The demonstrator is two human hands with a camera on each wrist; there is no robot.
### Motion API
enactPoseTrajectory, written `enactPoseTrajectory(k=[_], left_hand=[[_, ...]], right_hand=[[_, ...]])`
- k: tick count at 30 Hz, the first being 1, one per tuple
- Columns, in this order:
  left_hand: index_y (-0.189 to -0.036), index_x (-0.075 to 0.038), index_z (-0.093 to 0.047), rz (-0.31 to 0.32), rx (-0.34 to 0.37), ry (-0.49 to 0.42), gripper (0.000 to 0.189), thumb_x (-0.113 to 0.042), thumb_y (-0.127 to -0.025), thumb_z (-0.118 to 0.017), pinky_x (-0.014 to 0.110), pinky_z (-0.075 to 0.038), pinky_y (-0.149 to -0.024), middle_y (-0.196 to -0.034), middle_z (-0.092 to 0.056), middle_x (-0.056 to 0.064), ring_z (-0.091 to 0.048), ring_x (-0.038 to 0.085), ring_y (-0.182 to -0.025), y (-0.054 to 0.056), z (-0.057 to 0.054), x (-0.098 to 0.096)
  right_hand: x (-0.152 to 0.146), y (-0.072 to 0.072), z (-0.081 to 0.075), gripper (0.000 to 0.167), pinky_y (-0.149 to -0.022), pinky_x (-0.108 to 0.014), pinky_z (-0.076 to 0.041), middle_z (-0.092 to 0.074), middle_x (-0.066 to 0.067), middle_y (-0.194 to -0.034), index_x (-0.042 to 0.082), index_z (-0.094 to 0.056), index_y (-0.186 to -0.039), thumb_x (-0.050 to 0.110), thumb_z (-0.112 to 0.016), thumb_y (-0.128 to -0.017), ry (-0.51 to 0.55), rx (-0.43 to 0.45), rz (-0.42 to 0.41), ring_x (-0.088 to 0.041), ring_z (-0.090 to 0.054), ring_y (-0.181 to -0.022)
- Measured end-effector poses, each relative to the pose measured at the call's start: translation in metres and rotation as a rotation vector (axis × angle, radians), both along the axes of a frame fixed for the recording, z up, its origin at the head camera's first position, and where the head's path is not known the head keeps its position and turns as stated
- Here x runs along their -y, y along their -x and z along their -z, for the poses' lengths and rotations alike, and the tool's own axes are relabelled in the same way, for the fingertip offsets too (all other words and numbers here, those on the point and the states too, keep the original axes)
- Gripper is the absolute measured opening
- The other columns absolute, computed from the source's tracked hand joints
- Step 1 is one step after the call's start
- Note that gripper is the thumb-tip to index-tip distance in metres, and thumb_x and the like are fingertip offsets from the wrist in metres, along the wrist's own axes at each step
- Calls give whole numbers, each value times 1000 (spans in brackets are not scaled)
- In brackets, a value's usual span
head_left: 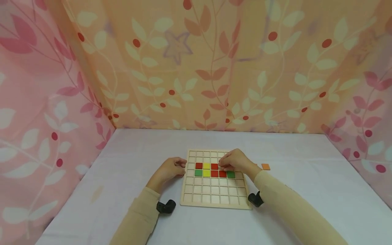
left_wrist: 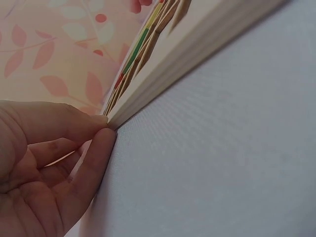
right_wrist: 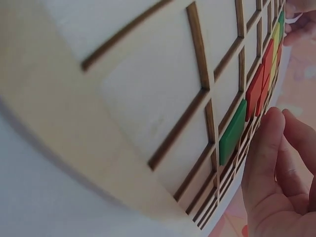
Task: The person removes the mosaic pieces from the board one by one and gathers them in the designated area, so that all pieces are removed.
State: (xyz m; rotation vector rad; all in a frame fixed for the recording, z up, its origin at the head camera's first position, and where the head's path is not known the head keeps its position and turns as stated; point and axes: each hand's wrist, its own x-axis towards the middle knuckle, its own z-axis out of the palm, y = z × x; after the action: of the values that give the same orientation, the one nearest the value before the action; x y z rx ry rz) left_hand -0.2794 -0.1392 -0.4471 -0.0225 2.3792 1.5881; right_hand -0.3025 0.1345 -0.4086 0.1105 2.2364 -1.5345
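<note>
A square wooden grid board (head_left: pixel 211 199) lies on the white cloth, with coloured square tiles in two neighbouring rows. The upper row shows a red tile (head_left: pixel 199 165), a yellow tile (head_left: pixel 206 166) and another red one; the lower has green, yellow and red tiles, ending in a green tile (right_wrist: pixel 232 132) at the right. My left hand (head_left: pixel 168 170) pinches the board's left edge between thumb and finger. My right hand (head_left: pixel 236 160) is over the upper row, fingertips down right of its last red tile. I cannot tell whether a tile is between those fingertips.
An orange tile (head_left: pixel 265 166) lies on the tablecloth (head_left: pixel 137 146) right of the board, with a bit of another beside my right wrist. Black wrist cameras (head_left: pixel 166 206) sit on both sleeves. Flowered curtains (head_left: pixel 196 85) enclose the table at the back and sides.
</note>
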Motion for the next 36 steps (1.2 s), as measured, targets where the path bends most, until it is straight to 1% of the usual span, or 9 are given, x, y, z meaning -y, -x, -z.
enactPoseTrajectory(k=[3, 9, 14, 22, 33, 36], left_hand=[[-124, 4, -62, -1, 1, 7, 44, 10, -80, -65, 27, -58, -74, -104, -60, 11, -57, 15, -83, 0, 1, 0], [-125, 3, -62, -16, -3, 15, 45, 10, -80, -64, 27, -58, -75, -105, -61, 11, -59, 16, -85, 1, -1, -1], [-124, 5, -62, -4, -16, 4, 44, 10, -80, -64, 27, -58, -73, -103, -61, 12, -59, 16, -84, 1, -3, -2], [-123, 4, -63, -14, -4, -5, 43, 10, -80, -64, 27, -57, -73, -102, -62, 11, -59, 16, -84, 2, 0, -1], [-123, 4, -64, -9, -12, 1, 45, 10, -78, -63, 25, -57, -73, -102, -62, 12, -59, 15, -84, 2, 1, 0], [-123, 4, -63, -9, -6, -2, 44, 10, -79, -64, 26, -57, -73, -103, -62, 12, -59, 15, -84, 2, 2, 0]], right_hand=[[1, 0, 2, 20, -57, -21, -57, -73, -7, -74, -11, -72, -102, 1, -71, -85, 21, 10, -3, -9, -65, -58], [3, 5, 4, 21, -58, -20, -57, -73, -5, -72, -10, -72, -102, 3, -72, -86, 2, 1, 7, -7, -64, -54], [1, 6, 5, 20, -58, -21, -58, -72, -5, -71, -11, -72, -101, 3, -72, -87, 17, 10, 17, -8, -64, -53], [2, 6, 6, 20, -58, -21, -58, -72, -5, -71, -11, -72, -100, 2, -71, -86, 16, -5, -26, -7, -63, -54], [4, 6, 5, 18, -57, -20, -57, -71, -4, -70, -12, -72, -100, 0, -70, -86, -1, 1, -27, -7, -62, -53], [4, 6, 4, 19, -57, -20, -57, -71, -4, -69, -12, -72, -101, 0, -70, -86, -4, 4, -35, -7, -62, -53]])
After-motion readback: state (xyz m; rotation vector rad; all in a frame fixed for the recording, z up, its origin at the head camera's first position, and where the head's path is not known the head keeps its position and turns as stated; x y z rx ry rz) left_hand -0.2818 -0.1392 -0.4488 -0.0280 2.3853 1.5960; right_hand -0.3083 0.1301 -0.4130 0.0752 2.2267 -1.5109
